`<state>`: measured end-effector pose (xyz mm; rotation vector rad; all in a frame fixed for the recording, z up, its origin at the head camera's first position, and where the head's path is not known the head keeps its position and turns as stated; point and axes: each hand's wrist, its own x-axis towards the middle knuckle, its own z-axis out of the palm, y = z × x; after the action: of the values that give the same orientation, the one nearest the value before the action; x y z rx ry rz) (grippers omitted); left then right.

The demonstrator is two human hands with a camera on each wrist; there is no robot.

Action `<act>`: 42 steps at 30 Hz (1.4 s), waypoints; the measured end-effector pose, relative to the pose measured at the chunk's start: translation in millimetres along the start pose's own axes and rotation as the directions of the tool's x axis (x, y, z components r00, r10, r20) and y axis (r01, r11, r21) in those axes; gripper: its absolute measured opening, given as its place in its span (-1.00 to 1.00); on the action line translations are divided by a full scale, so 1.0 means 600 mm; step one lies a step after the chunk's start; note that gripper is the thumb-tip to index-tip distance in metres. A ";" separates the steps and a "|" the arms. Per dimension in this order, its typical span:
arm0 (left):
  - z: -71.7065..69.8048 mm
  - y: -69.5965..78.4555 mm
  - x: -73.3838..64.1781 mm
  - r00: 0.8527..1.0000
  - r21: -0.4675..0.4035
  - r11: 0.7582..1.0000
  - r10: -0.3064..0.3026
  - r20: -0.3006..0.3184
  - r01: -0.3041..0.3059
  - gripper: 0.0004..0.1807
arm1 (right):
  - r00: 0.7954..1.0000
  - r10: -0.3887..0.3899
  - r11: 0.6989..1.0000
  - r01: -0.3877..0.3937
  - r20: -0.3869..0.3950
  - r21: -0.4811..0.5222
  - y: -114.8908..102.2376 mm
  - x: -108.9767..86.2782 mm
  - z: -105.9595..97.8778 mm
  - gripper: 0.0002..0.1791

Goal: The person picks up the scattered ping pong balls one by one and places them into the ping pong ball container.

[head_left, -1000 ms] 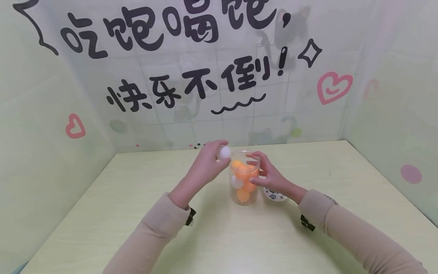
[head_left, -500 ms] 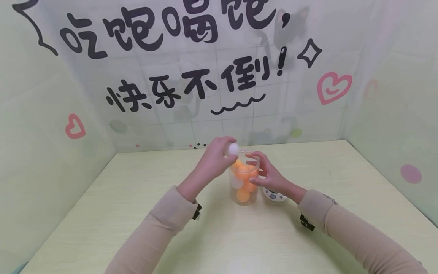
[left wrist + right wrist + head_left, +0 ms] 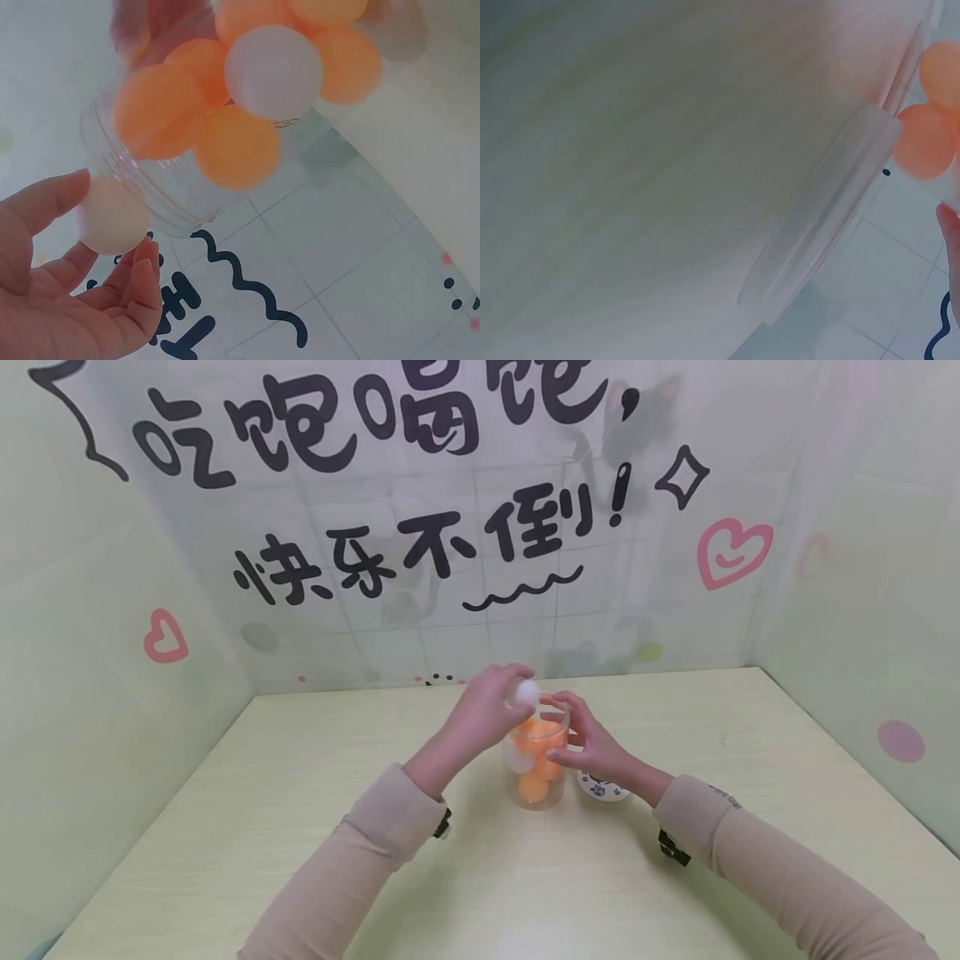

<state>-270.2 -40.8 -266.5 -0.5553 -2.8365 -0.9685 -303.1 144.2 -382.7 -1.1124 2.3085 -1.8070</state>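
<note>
A clear open-topped jar (image 3: 512,789) stands upright on the table, holding several orange balls (image 3: 533,787) and a white ball (image 3: 274,73) that resemble ping-pong balls. At its mouth, my left hand (image 3: 483,710) pinches another white ping-pong ball (image 3: 527,693) between thumb and fingers. The left wrist view shows this pinched ball (image 3: 114,216) right at the jar's rim (image 3: 142,180). From the right side my right hand (image 3: 592,742) grips the jar, thumb in front and fingers round the far side. Only a fingertip (image 3: 949,236) of it shows in the right wrist view.
Beside the jar, partly under my right wrist, a round patterned lid (image 3: 603,788) lies on the pale wooden table (image 3: 300,793). A printed back wall (image 3: 435,635) and side walls enclose the table.
My left hand has moved to the right with the white ping-pong ball, from left of the jar to over its mouth. My right hand and the jar stay put.
</note>
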 end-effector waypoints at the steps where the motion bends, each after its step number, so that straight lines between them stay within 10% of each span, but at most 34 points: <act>1: 0.002 0.000 0.001 1.000 0.009 1.000 0.002 0.002 -0.002 -0.54 | 1.000 0.004 1.000 -0.004 -0.001 -0.001 0.000 0.000 0.000 -0.22; 18: 0.006 -0.011 0.000 1.000 0.008 1.000 0.016 0.017 -0.016 -0.51 | 0.999 0.053 0.998 -0.053 -0.010 -0.015 -0.002 -0.001 0.001 -0.20; 42: -0.019 -0.120 -0.042 0.993 -0.012 0.995 -0.104 -0.048 0.104 -0.31 | 0.995 0.095 0.991 -0.092 0.032 -0.101 -0.009 -0.006 -0.019 0.02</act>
<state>-273.6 -108.3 -303.8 -0.3828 -2.8435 -0.9987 -302.1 155.3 -375.8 -1.0204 2.4094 -1.6430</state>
